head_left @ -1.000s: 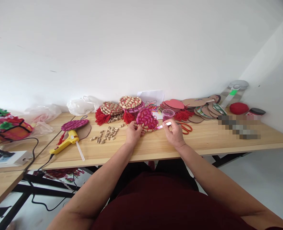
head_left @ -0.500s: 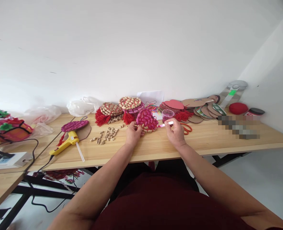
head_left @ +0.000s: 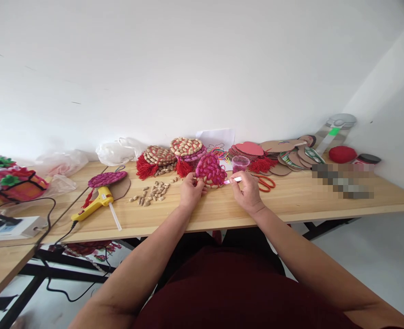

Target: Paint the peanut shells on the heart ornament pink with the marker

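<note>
My left hand (head_left: pixel 190 190) pinches the near left edge of a heart-shaped peanut-shell piece (head_left: pixel 210 170), painted pink, tilted up off the wooden table (head_left: pixel 202 210). My right hand (head_left: pixel 245 192) is closed round a small white brush (head_left: pixel 234 180) with a pink tip, which touches the piece's right edge. A small clear cup of pink paint (head_left: pixel 239 163) stands just behind my right hand. Loose peanut shells (head_left: pixel 152 193) lie to the left of my left hand.
Stacked peanut-shell pieces with red tassels (head_left: pixel 169 157) sit behind. A yellow glue gun (head_left: pixel 91 204) with its cord lies at the left by another pink heart (head_left: pixel 106 178). Orange scissors (head_left: pixel 265 183), cardboard cut-outs (head_left: pixel 280 153), red yarn (head_left: pixel 341 154) and plastic bags (head_left: pixel 116 151) line the back.
My right hand has brought the brush leftward from beside the cup to the heart piece's right edge. My left hand has kept its hold on the piece.
</note>
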The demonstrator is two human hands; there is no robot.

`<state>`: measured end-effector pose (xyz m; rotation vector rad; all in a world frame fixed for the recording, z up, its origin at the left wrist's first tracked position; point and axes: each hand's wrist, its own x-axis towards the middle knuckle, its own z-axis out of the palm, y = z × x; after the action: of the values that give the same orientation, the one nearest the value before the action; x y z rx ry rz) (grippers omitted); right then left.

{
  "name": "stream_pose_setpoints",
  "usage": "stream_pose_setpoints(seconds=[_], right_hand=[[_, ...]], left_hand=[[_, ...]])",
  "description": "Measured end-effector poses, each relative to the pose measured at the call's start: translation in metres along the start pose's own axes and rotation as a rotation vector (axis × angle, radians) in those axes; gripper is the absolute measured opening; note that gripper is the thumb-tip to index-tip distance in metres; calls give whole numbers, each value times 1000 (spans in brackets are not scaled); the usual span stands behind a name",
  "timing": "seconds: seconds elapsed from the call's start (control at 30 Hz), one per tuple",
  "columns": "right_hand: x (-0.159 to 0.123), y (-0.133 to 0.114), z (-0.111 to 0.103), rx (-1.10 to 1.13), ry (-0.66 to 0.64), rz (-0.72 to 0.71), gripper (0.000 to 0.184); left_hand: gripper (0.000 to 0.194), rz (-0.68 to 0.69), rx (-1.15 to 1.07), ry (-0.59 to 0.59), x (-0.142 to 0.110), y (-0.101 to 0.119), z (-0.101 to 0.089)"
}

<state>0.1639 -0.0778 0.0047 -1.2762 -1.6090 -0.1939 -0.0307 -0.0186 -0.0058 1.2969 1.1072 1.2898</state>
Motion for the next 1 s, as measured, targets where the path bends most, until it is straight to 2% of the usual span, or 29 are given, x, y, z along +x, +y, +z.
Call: stream_pose_setpoints(seconds=[0.17, 0.63, 1.0], right_hand=[[-1, -2, 0, -36, -18, -11, 15], [-1, 2, 1, -67, 55, 4, 10], [-1, 4, 2, -12, 7, 25, 11]], left_hand=[[15, 2, 0, -9, 0, -1, 0], [13, 1, 5, 6, -2, 4, 2], [14, 1, 50, 20, -3, 3, 1]])
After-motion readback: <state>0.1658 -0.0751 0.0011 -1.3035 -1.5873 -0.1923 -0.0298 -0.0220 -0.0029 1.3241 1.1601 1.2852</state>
